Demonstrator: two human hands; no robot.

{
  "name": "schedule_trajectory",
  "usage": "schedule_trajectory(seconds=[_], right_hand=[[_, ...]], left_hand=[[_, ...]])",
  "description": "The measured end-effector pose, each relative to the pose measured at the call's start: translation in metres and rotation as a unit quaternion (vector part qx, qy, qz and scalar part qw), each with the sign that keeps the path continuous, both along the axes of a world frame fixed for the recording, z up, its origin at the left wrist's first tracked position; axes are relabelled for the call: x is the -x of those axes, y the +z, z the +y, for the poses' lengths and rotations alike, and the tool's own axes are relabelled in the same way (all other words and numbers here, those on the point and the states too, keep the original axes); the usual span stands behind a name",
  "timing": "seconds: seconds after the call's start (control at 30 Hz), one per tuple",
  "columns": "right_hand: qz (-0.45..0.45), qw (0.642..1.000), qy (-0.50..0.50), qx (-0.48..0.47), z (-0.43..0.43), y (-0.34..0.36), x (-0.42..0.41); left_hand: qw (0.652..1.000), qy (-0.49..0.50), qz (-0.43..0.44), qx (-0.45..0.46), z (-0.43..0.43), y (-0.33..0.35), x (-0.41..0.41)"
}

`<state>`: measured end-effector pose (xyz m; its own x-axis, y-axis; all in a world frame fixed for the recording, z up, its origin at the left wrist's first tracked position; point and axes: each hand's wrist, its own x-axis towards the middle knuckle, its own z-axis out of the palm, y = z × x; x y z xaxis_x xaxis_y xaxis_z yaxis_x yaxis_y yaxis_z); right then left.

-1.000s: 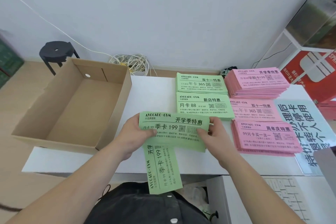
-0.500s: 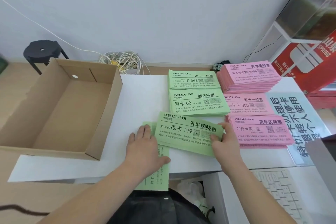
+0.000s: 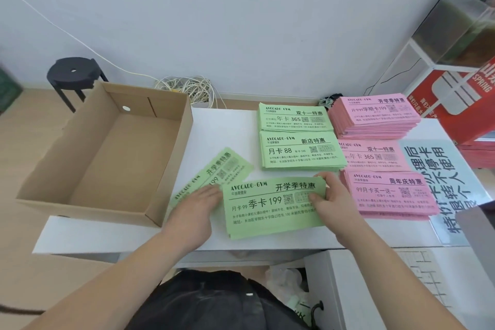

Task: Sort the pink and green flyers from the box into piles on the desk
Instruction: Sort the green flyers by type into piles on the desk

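A small reception office is indicated: gym flyers (image 3: 300,151) are stacked beyond the right hand (image 3: 330,195), and a keyboard (image 3: 417,270) is seen nearer, to its right.

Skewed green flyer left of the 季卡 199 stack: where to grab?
Likely the far short end of the skewed flyer, from the far side: it is bare, while the near end lies under the left hand and green stack. Flat, so peel a corner.

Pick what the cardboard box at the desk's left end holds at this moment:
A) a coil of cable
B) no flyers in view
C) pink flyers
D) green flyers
B: the cardboard box shows only its bare brown floor, while the nearest green flyer stack lies on the desk, pinched by the right hand.
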<state>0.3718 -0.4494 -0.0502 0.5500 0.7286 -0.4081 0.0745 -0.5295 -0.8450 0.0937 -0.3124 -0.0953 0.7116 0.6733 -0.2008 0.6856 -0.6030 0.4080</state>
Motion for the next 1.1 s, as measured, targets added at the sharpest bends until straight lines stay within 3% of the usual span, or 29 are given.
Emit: schedule_trajectory(seconds=[0.1,0.2,0.27,0.47,0.57,0.73,0.87,1.1], right_hand=[[-0.004,1.000,-0.002,0.001,0.006,-0.002,0.008],[-0.017,1.000,-0.011,0.014,0.007,-0.006,0.010],[-0.033,0.999,-0.018,0.021,0.010,-0.009,0.015],[-0.075,0.996,0.042,0.014,0.030,-0.011,0.041],[-0.151,0.983,0.097,0.038,0.031,-0.006,0.049],[-0.199,0.971,0.111,0.067,0.034,-0.014,0.048],[-0.183,0.974,0.103,0.087,0.038,-0.014,0.046],[-0.117,0.987,0.098,0.059,0.020,-0.026,0.033]], left_hand=[[0.983,0.065,-0.134,0.111,-0.002,0.000,0.005],[0.953,0.204,-0.208,0.087,0.000,0.006,0.013],[0.954,0.226,-0.188,0.053,0.000,0.011,0.015],[0.968,0.182,-0.082,0.150,-0.014,0.007,0.011],[0.978,0.155,-0.066,0.122,-0.011,0.002,0.014],[0.975,0.214,-0.033,0.045,0.003,0.007,0.010],[0.955,0.269,-0.050,0.119,0.004,0.016,-0.005],[0.880,0.310,-0.162,0.321,0.003,0.029,-0.010]])
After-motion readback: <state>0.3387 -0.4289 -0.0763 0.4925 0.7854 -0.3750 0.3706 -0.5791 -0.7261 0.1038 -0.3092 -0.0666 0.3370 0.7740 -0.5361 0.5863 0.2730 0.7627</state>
